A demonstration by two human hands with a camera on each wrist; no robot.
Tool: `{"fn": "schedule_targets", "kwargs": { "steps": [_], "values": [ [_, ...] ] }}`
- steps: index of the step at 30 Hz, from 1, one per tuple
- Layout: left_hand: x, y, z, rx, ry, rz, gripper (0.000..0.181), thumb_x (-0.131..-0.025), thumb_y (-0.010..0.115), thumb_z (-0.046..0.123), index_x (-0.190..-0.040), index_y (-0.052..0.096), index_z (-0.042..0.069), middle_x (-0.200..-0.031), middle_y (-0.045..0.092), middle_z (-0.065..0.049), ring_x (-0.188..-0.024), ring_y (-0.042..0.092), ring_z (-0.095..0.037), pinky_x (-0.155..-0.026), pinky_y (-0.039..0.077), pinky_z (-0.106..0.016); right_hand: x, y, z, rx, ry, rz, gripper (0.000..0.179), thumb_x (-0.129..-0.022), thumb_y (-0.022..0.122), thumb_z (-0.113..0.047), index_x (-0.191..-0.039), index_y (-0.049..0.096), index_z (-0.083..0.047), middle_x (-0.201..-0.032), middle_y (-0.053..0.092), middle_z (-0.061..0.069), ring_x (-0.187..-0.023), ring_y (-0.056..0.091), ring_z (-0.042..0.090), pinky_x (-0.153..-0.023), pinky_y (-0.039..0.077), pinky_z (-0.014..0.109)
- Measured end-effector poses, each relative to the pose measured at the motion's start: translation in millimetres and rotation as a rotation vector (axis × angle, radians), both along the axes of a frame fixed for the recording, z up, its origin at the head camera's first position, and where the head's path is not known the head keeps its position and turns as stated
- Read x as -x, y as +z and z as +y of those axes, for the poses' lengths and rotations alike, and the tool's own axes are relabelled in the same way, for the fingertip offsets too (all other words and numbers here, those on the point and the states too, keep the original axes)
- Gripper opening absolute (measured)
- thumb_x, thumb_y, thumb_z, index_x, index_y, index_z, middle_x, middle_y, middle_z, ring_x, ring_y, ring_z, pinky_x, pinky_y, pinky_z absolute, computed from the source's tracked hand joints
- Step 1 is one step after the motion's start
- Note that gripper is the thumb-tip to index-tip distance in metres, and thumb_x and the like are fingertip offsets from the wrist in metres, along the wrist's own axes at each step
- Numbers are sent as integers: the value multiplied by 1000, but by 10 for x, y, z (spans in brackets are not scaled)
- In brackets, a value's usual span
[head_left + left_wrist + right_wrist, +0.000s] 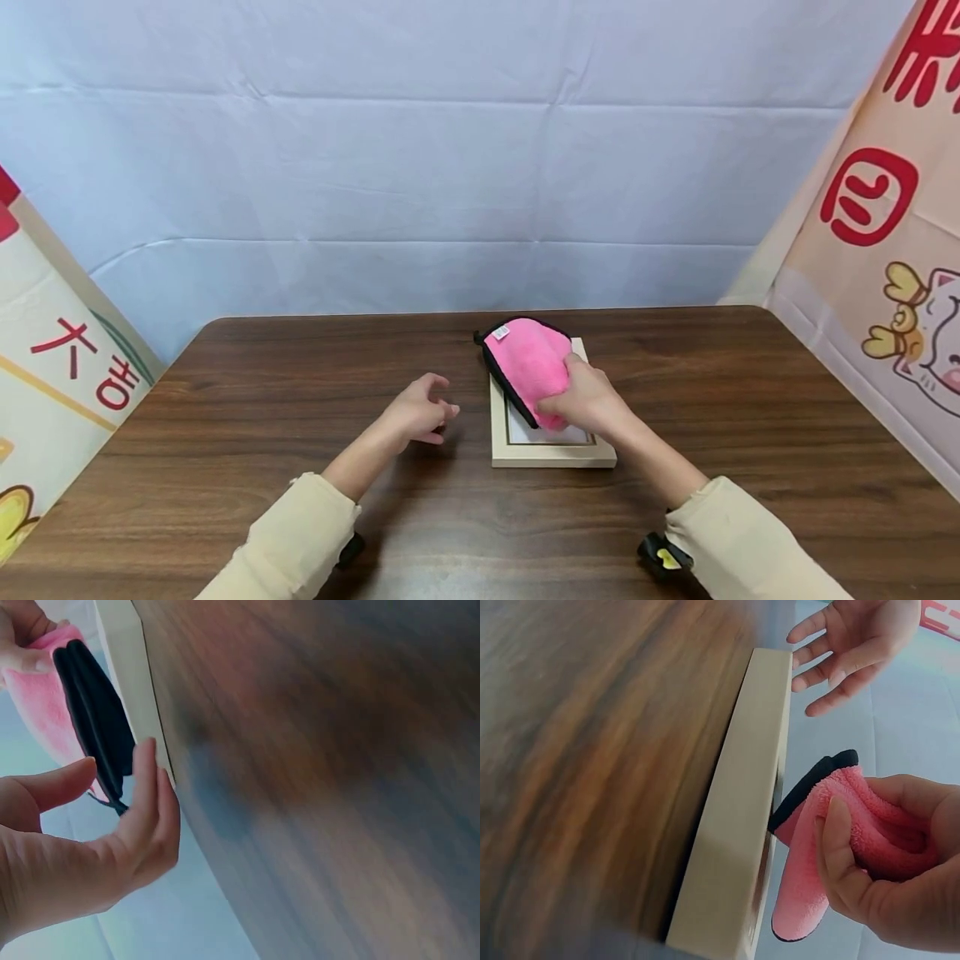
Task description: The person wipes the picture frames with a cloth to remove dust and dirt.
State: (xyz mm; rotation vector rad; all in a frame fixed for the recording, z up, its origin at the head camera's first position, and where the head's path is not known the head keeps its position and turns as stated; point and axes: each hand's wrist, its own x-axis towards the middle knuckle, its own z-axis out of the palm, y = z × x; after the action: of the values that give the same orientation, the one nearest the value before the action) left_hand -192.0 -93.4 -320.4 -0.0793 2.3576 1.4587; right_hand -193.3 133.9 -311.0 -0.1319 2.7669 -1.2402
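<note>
A cream picture frame (555,456) lies flat on the brown wooden table, its light inner panel partly covered. Over it, my right hand (588,398) grips a pink plush cloth (528,358) with black edging and a small white label. In the right wrist view the cloth (810,847) is bunched between the thumb and fingers. My left hand (422,408) is held above the table to the left of the frame, fingers loosely bent and apart from it. Nothing is between the left thumb and fingers in the left wrist view, where the cloth's black edge (94,712) shows beyond them.
The wooden table (300,383) extends on all sides of the frame. A pale blue-white cloth backdrop (405,183) hangs behind its far edge. Printed banners with red characters stand at the left (67,375) and the right (885,275).
</note>
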Motion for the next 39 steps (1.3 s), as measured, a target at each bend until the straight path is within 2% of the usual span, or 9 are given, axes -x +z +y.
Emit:
{"fn": "schedule_targets", "kwargs": {
  "steps": [4,8,15,20,27,34,39],
  "values": [
    [12,41,-114,47,13,23,45,-90,56,6,-131,38,0,-103,51,-14,-95,55,-26,-72,56,-38,3,27,-68,0,13,24,51,-65,71,-9,-107,46,5,-86,56,14,-73,54,23,-57,50,27],
    [7,92,-211,53,24,32,44,-91,54,7,-131,38,0,-104,49,-14,-102,54,-27,-77,54,-41,1,35,-156,-4,42,49,50,-66,71,-9,-107,46,6,-87,55,13,-75,53,23,-58,49,28],
    [-42,152,-359,74,16,62,41,-90,53,5,-128,39,-2,-97,46,-11,-100,53,-26,-76,54,-41,-25,18,-350,-2,73,77,52,-66,74,-9,-108,46,4,-87,57,13,-76,55,23,-62,51,29],
    [-73,174,-433,73,27,75,39,-90,51,2,-127,39,-5,-98,47,-13,-104,53,-30,-78,53,-42,-54,12,-506,-6,89,92,53,-64,76,-9,-108,47,2,-87,59,13,-76,56,24,-61,51,29],
    [-92,190,-527,82,29,87,40,-91,47,1,-127,36,-9,-108,49,-20,-108,50,-35,-81,53,-44,-73,-21,-683,24,115,49,51,-66,76,-8,-105,45,2,-83,57,13,-70,56,22,-51,51,26],
    [-110,210,-641,52,42,64,42,-92,46,1,-129,31,-9,-115,46,-23,-112,47,-37,-85,50,-47,-75,-127,-819,0,124,66,46,-66,74,-8,-99,44,3,-75,56,11,-65,56,19,-57,49,26],
    [-119,223,-683,49,57,65,44,-92,49,3,-129,31,-9,-115,45,-24,-111,48,-37,-84,51,-45,-80,-197,-890,70,149,21,42,-69,73,-7,-97,43,3,-67,58,8,-53,58,15,-52,51,23]
  ]
}}
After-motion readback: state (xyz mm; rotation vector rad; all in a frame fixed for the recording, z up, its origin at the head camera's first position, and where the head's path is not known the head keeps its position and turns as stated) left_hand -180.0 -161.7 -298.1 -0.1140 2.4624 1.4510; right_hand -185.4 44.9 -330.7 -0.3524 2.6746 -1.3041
